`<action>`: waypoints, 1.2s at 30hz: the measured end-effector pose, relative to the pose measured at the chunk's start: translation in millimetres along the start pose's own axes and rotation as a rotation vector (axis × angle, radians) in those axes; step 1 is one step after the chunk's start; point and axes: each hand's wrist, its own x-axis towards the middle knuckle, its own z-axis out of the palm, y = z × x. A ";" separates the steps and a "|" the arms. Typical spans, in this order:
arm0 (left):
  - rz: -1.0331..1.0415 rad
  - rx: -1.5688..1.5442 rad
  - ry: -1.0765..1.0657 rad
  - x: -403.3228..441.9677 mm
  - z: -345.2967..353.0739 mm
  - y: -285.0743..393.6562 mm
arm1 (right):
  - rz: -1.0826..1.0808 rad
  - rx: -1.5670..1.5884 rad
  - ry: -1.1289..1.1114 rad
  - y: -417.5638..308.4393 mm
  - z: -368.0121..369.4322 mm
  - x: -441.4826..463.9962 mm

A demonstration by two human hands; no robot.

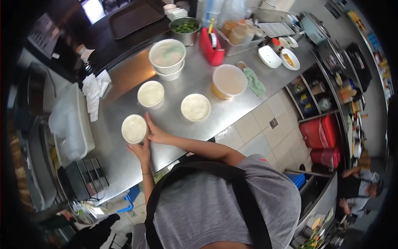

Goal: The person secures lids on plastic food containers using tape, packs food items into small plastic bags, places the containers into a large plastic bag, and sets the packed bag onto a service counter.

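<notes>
On the steel counter (186, 137) stands a round white takeout bowl (134, 129) with a pale lid. My left hand (142, 152) reaches along its near side, and my right hand (155, 133) presses against its right side, so both hands grip it between them. Two similar lidded bowls, one (151, 94) just beyond and another (195, 108) to the right, stand apart from my hands. Farther back is a stack of larger white bowls under a translucent lid (167, 56). A lidded clear tub (229, 81) with orange-tinted contents sits near the counter's right edge.
Paper slips (94, 91) and a white plastic basket (85, 120) lie left. Behind are a red tape dispenser (211, 47), a metal pot of greens (185, 27) and a bin of sauce containers (242, 43). A green cloth (254, 82) lies right. A co-worker (365, 189) stands far right.
</notes>
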 end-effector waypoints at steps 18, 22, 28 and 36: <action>-0.221 -0.827 -0.535 119.4 216.9 296.0 | -0.148 -0.324 1.174 -155.1 -334.7 -111.1; -0.338 -0.682 -0.729 132.6 278.0 286.2 | 0.010 0.180 1.030 -156.6 -328.4 -118.9; -0.162 -0.266 -0.597 134.5 269.6 290.6 | 0.475 -0.374 0.744 -187.0 -373.2 -119.1; -0.213 -0.560 -0.903 193.6 260.5 316.4 | 0.043 -0.784 0.798 -179.7 -404.8 25.9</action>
